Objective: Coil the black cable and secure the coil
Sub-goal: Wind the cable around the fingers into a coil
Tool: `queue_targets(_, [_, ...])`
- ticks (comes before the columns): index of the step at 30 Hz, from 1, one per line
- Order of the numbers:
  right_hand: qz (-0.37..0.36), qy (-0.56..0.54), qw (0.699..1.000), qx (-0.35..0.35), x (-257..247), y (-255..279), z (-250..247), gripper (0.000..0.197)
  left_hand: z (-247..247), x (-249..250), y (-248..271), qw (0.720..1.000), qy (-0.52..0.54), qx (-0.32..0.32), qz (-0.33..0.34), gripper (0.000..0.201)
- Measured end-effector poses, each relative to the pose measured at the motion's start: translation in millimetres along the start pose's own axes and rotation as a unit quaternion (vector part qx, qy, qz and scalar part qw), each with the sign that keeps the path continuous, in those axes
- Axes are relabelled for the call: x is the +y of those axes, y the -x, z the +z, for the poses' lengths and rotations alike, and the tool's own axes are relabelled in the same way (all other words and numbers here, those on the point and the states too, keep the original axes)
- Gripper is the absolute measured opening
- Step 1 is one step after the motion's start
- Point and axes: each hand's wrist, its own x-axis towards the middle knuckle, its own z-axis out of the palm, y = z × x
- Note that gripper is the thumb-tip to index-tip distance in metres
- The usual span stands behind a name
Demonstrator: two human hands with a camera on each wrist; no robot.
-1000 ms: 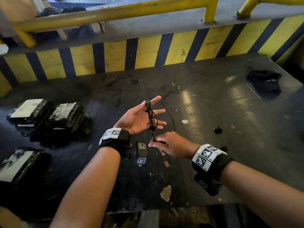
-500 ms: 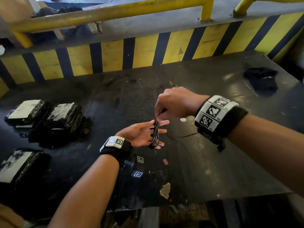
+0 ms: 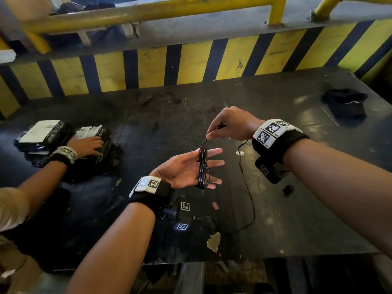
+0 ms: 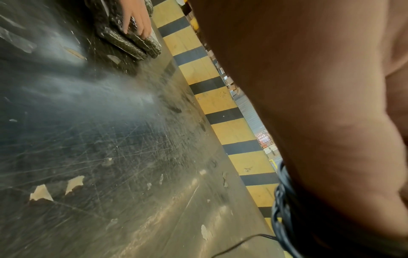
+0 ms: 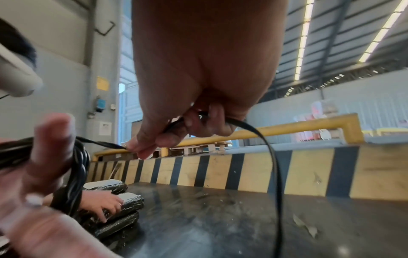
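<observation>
My left hand point(image 3: 214, 163) lies palm up over the dark table point(image 3: 307, 219) with straight fingers. The black cable is wound in a coil point(image 3: 202, 166) around those fingers. My right hand point(image 3: 210, 135) hovers just above and right of the coil and pinches the cable between thumb and forefinger. From that hand the loose cable point(image 3: 250, 200) hangs down and loops onto the table. The left wrist view shows the coil point(image 4: 282, 209) against the back of the hand. The right wrist view shows the pinch point(image 5: 137, 148), the hanging cable point(image 5: 273, 165) and the coil point(image 5: 75, 174).
Another person's hand point(image 3: 89, 145) rests on black wrapped packages point(image 3: 44, 132) at the left. A black cloth point(image 3: 345, 102) lies far right and a small black piece point(image 3: 287, 188) near my right wrist. A yellow-black barrier point(image 3: 191, 64) bounds the back of the table.
My right hand rose from below the left hand to above and right of it, drawing the cable up along the fingers. Another person's hand came onto the packages.
</observation>
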Motion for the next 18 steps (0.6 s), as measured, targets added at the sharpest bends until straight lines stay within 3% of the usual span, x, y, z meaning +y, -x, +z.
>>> queue_targets(9, [0.031, -0.191, 0.981, 0.025, 21.9, 9.5, 32.0, 0.011, 7.6, 6.7, 2.4, 1.000, -0.003, -0.005, 0.014, 0.052])
queue_targets(14, [0.034, -0.293, 0.955, 0.019, 29.7, 27.0, 54.1, 0.013, 15.2, 13.2, 3.7, 1.000, -0.005, -0.015, 0.022, 0.060])
queue_targets(18, [0.076, -0.378, 0.922, 0.023, 25.3, 50.6, 81.3, 0.017, 21.2, 19.9, 4.6, 0.999, -0.025, -0.029, 0.032, 0.055])
